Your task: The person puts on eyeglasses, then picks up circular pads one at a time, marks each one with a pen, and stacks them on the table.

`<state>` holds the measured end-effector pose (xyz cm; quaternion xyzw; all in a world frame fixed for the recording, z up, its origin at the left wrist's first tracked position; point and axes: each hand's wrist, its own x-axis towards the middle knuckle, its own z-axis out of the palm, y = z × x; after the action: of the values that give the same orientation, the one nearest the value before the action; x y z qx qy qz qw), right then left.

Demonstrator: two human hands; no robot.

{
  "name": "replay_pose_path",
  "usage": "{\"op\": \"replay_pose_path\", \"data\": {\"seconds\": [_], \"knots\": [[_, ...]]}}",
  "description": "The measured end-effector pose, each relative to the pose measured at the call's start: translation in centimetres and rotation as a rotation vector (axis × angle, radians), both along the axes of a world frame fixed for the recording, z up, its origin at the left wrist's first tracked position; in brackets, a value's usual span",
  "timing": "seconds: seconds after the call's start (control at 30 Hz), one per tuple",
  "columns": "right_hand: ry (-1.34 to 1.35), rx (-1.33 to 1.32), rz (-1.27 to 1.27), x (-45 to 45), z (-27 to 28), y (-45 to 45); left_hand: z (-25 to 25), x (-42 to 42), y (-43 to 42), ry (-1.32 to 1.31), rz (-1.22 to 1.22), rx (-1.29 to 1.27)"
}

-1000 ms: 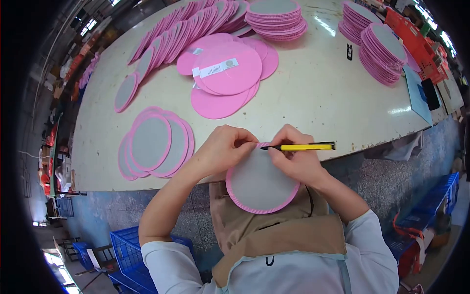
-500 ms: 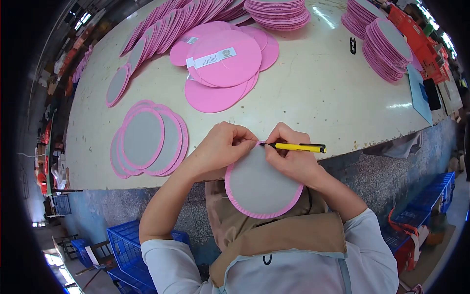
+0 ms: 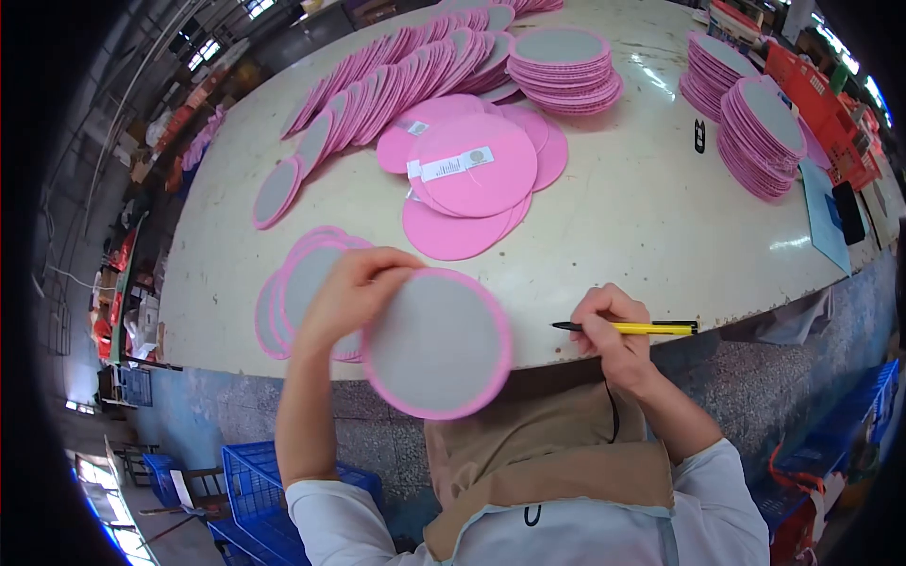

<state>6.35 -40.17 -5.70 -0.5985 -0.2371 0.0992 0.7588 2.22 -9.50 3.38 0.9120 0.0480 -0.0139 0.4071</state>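
Observation:
My left hand grips the upper left edge of a round grey disc with a pink gathered rim. The disc hangs over the table's front edge, grey side facing me. Behind that hand lies a small fanned pile of similar discs, partly covered by the hand and the held disc. A yellow pen with a black tip is held in my right hand, its tip pointing left, apart from the disc. Farther back are several overlapping pink discs, the top one bearing a white label.
Long leaning rows of pink-rimmed discs and an upright stack fill the table's back. At right are more stacks, a red crate, a small black tool and a phone. Blue crates stand below.
My left hand has carried the disc left toward the fanned pile. My right hand, still holding the pen, has come away from the disc's rim to the right. The camera view has shifted.

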Motion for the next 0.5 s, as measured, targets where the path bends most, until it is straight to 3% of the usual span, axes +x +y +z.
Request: {"op": "replay_pose_path", "data": {"seconds": [0.07,0.13,0.17,0.23,0.33,0.43,0.5], "knots": [[0.141,0.053,0.047,0.0,0.6,-0.7,1.7,-0.8,2.9,-0.123,0.110,0.202],[0.115,0.073,0.041,0.2,0.4,-1.0,2.5,-1.5,4.5,-0.168,0.458,0.695],[0.088,0.084,0.041,0.3,0.4,-1.0,2.2,-1.4,4.8,-0.170,0.456,0.699],[0.028,0.109,0.044,0.7,0.4,-0.8,1.4,-1.0,4.8,-0.580,0.379,1.034],[-0.163,0.087,-0.038,1.1,1.1,-0.4,-1.7,1.1,1.8,-0.579,0.165,0.793],[-0.336,-0.003,-0.100,0.6,3.6,-1.8,-4.9,3.7,-1.6,-0.650,-0.041,0.800],[-0.368,0.139,-0.026,0.0,5.4,-5.5,-6.0,5.7,-3.2,-0.696,-0.101,0.786]]}}
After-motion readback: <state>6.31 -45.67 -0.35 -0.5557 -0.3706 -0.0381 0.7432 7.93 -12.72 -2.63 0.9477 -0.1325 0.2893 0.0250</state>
